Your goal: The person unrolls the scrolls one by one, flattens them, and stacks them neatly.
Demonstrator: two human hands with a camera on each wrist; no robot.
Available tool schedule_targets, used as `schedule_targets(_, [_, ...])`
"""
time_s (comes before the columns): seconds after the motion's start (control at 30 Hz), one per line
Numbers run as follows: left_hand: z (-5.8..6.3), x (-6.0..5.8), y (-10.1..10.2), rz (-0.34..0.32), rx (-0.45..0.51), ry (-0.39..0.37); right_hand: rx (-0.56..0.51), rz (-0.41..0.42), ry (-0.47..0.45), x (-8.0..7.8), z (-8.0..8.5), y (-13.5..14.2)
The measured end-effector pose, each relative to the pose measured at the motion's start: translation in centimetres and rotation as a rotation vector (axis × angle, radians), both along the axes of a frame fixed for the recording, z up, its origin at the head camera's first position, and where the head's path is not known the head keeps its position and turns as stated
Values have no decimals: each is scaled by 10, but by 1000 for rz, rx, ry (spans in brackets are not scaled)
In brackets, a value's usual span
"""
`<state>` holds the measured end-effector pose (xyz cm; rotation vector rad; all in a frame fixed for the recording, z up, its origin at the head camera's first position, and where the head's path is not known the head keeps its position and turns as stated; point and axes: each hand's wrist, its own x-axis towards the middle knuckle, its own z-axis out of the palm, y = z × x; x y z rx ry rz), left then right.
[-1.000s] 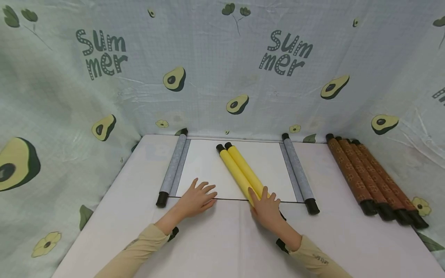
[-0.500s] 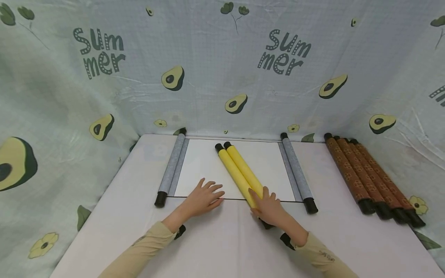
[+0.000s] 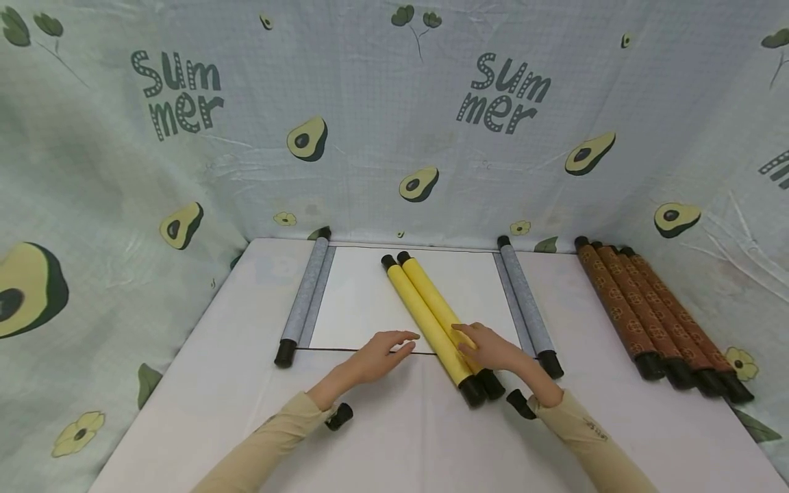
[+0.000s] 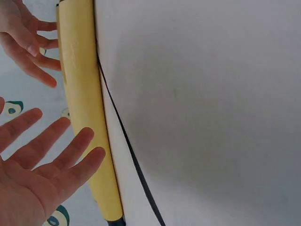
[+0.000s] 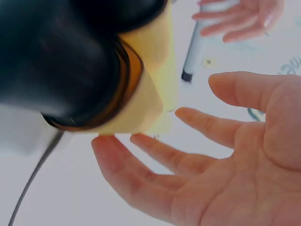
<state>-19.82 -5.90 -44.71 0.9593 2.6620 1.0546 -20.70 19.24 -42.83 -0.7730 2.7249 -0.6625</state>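
Observation:
Two yellow rolls with black ends, a left one (image 3: 425, 322) and a right one (image 3: 431, 294), lie side by side, slanting across a white sheet (image 3: 357, 294). Their near ends reach past the sheet's black edge. My right hand (image 3: 490, 349) is at the right roll's near part, its loosely bent fingers touching the yellow side; in the right wrist view the fingertips (image 5: 106, 141) meet the roll by its black end (image 5: 56, 70). To the left of the rolls, my left hand (image 3: 379, 357) hovers with fingers extended, apart from them in the head view.
A grey roll (image 3: 306, 287) lies along the sheet's left side and another grey roll (image 3: 524, 294) along its right. Several brown patterned rolls (image 3: 622, 308) lie together at the table's right edge. A printed cloth (image 3: 370, 89) hangs behind and at both sides.
My right hand has shifted from over the rolls' near ends to their right side, uncovering the black ends. The left hand has moved right, closer to the rolls. The rolls' far ends stay put.

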Motion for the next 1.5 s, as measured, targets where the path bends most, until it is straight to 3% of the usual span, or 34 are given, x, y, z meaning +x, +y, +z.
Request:
schedule_targets(0.17, [1,-8,12,80,224,-232,-103,-11,-153,-19,6,9])
schedule_targets(0.33, [1,-15,19,152,441,-531,-228,-110,-383,-35,8,16])
schedule_targets(0.53, [-4,-19,25,217,595,-724,-354,-135,-506,-50,9,21])
schedule_targets(0.7, [-7,-21,31,370,717,-864,-388,-161,-541,-61,4,22])
schedule_targets(0.83, [-10,-25,36,455,830,-938,-399,-190,-565,-69,-2,21])
schedule_targets(0.97, [-13,-30,41,479,927,-965,-426,-200,-602,-78,-6,19])
schedule_targets(1.2, [-12,-34,47,540,982,-976,-447,-217,-662,-86,-7,16])
schedule_targets(1.5, [-7,-39,49,593,1132,-1113,-454,-233,-728,-90,-11,14])
